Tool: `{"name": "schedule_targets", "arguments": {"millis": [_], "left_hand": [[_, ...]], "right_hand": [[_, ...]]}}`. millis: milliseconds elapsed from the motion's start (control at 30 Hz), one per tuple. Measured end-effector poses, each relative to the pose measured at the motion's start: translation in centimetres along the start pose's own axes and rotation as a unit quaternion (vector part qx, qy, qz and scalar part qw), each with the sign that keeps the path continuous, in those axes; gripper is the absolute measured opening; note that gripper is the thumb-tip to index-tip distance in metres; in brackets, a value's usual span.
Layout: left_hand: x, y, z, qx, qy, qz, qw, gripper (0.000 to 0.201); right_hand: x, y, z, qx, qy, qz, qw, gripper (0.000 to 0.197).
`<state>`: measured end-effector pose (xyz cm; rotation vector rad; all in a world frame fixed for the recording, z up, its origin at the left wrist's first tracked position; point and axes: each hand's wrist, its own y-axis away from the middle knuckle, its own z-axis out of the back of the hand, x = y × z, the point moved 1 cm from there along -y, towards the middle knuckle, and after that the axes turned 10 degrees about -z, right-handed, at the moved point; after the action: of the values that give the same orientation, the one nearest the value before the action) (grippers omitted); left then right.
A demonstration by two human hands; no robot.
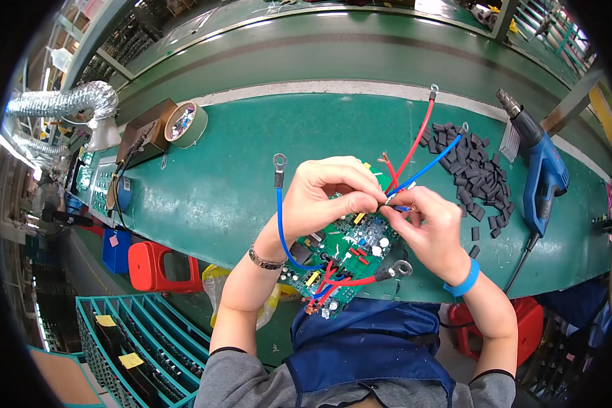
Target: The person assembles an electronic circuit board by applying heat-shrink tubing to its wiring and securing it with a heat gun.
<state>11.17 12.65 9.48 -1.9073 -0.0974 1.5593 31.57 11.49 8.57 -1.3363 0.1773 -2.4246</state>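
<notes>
My left hand (328, 194) and my right hand (432, 224) meet over a green circuit board (343, 238). Both are closed in a pinch, fingertips touching at the far part of the board. What they pinch is small and mostly hidden; a pale bit of wire shows between them. Beside the fingertips, a red cable (417, 139) and a blue cable (432, 162) with ring terminals run away to the far right. Another blue cable (281, 221) stands up by my left wrist. A short red cable (353, 281) with a ring terminal lies across the board's near part.
Loose black sleeves (479, 173) lie heaped on the green table (251, 136), right of the board. Farther right is a blue heat gun (540, 166), its cord trailing nearer. A round tub (186, 126) and a cardboard box (146, 132) stand far left. Board racks (143, 347) stand lower left.
</notes>
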Motion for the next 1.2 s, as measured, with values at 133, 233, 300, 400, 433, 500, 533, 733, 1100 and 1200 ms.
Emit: {"name": "schedule_targets", "arguments": {"millis": [133,233,300,400,433,500,533,733,1100,1200], "left_hand": [[0.4,0.1,0.3,0.01,-0.022,-0.023,0.999,0.01],[0.1,0.2,0.6,0.015,-0.027,-0.013,0.999,0.015],[-0.6,0.1,0.4,0.005,0.012,0.032,0.999,0.018],[-0.2,-0.2,0.0,0.016,0.002,0.024,1.0,0.02],[-0.1,-0.3,-0.1,0.009,-0.002,0.021,1.0,0.019],[0.2,-0.4,0.0,0.004,-0.002,0.012,1.0,0.017],[0.2,-0.4,-0.1,0.006,0.004,0.012,1.0,0.017],[-0.2,0.3,-0.5,-0.028,0.023,0.05,0.998,0.019],[0.1,0.3,-1.5,0.017,0.018,0.034,0.999,0.017],[-0.2,0.2,-1.6,0.011,0.008,0.038,0.999,0.016]], "right_hand": [[-2.3,0.6,-1.2,-0.026,0.164,0.136,0.977,0.026],[-0.2,1.0,0.0,-0.046,0.157,0.116,0.98,0.033],[-0.1,1.6,1.0,-0.057,0.134,0.095,0.985,0.031],[-1.2,1.8,1.1,-0.044,0.163,0.114,0.979,0.026],[-1.6,1.9,0.8,-0.028,0.189,0.142,0.971,0.022],[-2.0,2.0,0.9,0.021,0.206,0.121,0.971,0.02],[-2.2,2.2,1.0,0.071,0.219,0.103,0.968,0.017],[-3.0,-0.8,5.6,-0.025,0.243,-0.029,0.969,0.013],[-8.6,-1.6,6.3,-0.037,0.367,-0.043,0.929,0.015],[-7.2,-1.4,6.5,-0.067,0.354,0.006,0.933,0.014]]}}
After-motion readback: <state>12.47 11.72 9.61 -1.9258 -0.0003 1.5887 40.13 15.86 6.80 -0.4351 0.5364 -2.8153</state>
